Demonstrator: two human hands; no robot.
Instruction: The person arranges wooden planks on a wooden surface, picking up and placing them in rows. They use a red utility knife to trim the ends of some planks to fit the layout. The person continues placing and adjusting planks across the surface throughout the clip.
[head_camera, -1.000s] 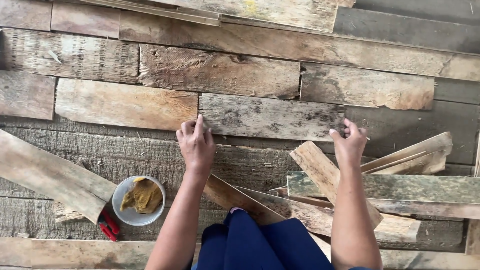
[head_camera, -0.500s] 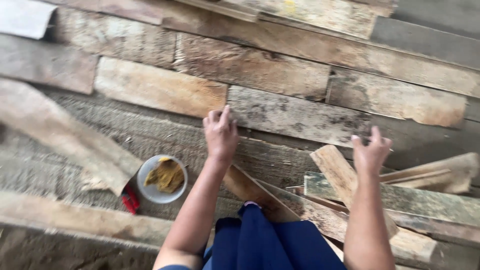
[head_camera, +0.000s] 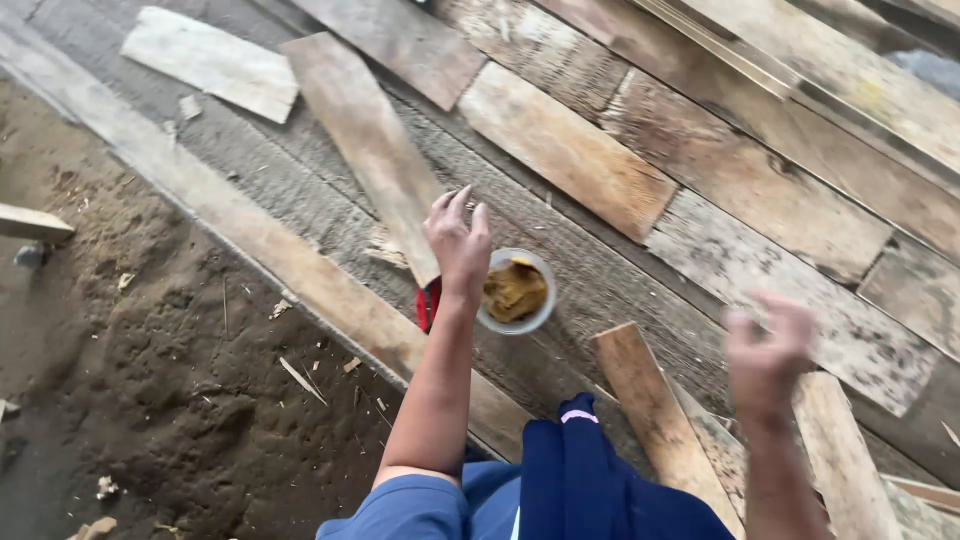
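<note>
one white bowl (head_camera: 528, 315), yellow-brown paste (head_camera: 513, 290) inside

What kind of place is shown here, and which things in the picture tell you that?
Probably an informal outdoor woodworking spot. Weathered planks lie side by side on bare sandy ground, and a small bowl of yellow-brown paste sits beside the left hand.

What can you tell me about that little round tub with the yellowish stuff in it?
The tub is a small, round, shallow container with a pale, see-through-looking rim, likely plastic. It holds a lumpy mustard-brown paste that fills much of it. It stands upright and uncovered on the rough grey wooden boards, just right of a long loose plank. The left hand hovers at its left edge, fingers spread, hiding part of the rim; whether it touches the tub is unclear. A red tool lies close beside it, mostly hidden by the wrist.
</note>
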